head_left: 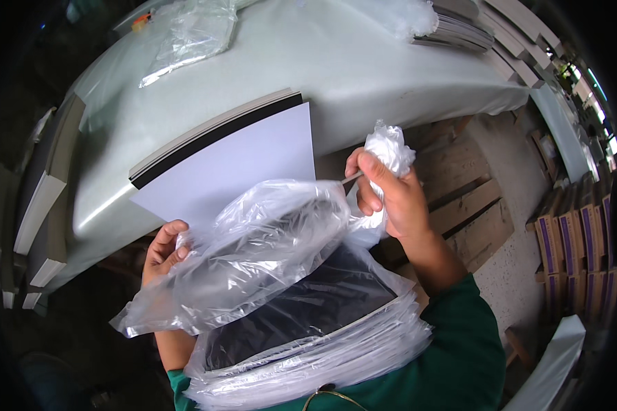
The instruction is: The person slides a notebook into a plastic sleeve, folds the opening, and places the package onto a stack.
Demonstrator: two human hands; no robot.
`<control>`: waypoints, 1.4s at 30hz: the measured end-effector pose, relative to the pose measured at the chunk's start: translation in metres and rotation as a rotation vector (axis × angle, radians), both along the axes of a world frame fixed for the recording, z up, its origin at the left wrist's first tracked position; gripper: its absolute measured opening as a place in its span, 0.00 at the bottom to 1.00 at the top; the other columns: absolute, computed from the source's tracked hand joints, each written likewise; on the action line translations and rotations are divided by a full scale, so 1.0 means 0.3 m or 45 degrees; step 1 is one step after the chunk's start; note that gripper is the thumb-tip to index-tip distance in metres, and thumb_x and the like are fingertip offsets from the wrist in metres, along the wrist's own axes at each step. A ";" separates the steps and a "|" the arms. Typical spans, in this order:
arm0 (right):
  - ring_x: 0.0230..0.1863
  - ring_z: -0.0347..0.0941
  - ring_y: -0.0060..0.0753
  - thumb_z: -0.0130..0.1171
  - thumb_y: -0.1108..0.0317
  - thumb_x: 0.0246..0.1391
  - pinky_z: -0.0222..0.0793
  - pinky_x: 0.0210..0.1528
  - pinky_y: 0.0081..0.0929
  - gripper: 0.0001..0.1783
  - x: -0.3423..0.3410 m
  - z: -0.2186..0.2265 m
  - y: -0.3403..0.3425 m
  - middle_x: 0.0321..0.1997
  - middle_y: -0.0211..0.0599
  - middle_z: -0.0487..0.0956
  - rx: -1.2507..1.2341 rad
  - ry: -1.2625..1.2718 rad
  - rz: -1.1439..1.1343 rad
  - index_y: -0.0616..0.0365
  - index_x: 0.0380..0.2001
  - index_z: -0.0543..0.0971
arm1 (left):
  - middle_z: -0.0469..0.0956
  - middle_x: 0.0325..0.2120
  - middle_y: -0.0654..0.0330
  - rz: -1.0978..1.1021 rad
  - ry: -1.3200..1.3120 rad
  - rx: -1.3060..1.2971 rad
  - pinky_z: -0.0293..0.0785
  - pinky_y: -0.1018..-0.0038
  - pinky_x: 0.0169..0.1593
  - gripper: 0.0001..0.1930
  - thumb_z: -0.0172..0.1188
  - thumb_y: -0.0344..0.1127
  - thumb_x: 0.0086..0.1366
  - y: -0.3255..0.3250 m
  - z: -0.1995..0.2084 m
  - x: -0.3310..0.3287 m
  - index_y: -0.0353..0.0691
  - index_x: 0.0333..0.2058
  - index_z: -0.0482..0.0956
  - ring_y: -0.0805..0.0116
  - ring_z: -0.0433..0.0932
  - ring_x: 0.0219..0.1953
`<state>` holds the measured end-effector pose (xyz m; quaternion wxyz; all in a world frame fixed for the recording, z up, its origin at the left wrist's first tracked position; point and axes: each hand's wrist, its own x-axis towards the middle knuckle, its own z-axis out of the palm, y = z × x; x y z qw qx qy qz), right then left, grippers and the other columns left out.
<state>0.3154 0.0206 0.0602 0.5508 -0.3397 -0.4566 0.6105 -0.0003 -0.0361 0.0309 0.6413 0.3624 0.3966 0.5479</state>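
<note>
Both my hands hold a clear plastic bag (253, 267) stretched between them. My left hand (164, 252) is closed on its left edge, thumb against fingers. My right hand (394, 195) is closed around a crumpled white wad (389, 145), seemingly plastic or cloth. A thin, narrow piece (352, 177) sticks out from its fingertips toward the bag's right corner; its kind is unclear. Just beyond the bag, a white sheet (247, 161) lies over a stack of boards with a black edge (219, 135). Below the bag, against my body, rests a pile of plastic-wrapped black sheets (301, 312).
A pale covered table (363, 82) curves across the far side. On it lie a folded clear plastic piece (195, 41) and a stack of boards (452, 31). Thick board stacks (48, 185) stand at left. Wooden pallet slats (459, 185) and brown cartons (572, 240) are at right.
</note>
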 end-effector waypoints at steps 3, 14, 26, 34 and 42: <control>0.11 0.53 0.10 0.51 0.58 0.53 0.52 0.14 0.13 0.16 0.040 -0.025 0.006 0.29 0.33 0.71 -0.227 0.061 0.079 0.62 0.31 0.70 | 0.72 0.28 0.63 0.005 -0.010 0.095 0.65 0.83 0.34 0.18 0.62 0.30 0.51 0.001 0.006 -0.016 0.36 0.39 0.68 0.77 0.71 0.29; 0.19 0.68 0.17 0.56 0.72 0.48 0.62 0.21 0.16 0.05 0.001 -0.008 -0.059 0.22 0.29 0.74 0.324 -0.386 -0.154 0.63 0.27 0.75 | 0.71 0.28 0.64 -0.111 0.324 0.206 0.63 0.84 0.34 0.16 0.64 0.29 0.48 0.029 0.100 0.007 0.34 0.36 0.70 0.78 0.69 0.29; 0.20 0.62 0.17 0.57 0.68 0.48 0.58 0.19 0.17 0.15 0.097 -0.197 -0.057 0.24 0.29 0.70 -0.429 0.415 0.506 0.60 0.39 0.69 | 0.67 0.24 0.68 -0.109 0.159 -0.021 0.62 0.86 0.28 0.15 0.61 0.31 0.51 0.023 -0.153 -0.082 0.35 0.37 0.70 0.82 0.66 0.24; 0.21 0.60 0.13 0.57 0.75 0.44 0.55 0.23 0.13 0.16 0.064 -0.148 -0.111 0.25 0.26 0.69 -0.267 0.250 0.177 0.63 0.39 0.71 | 0.63 0.23 0.69 0.052 0.279 0.138 0.64 0.85 0.31 0.18 0.60 0.35 0.52 -0.037 -0.340 -0.139 0.39 0.40 0.66 0.80 0.64 0.25; 0.17 0.59 0.11 0.53 0.51 0.50 0.53 0.18 0.14 0.20 0.078 -0.209 -0.012 0.22 0.24 0.71 -0.315 -0.430 0.451 0.59 0.30 0.76 | 0.68 0.23 0.71 -0.439 0.347 -0.140 0.57 0.89 0.28 0.13 0.58 0.29 0.55 0.018 -0.343 -0.016 0.37 0.40 0.71 0.85 0.63 0.24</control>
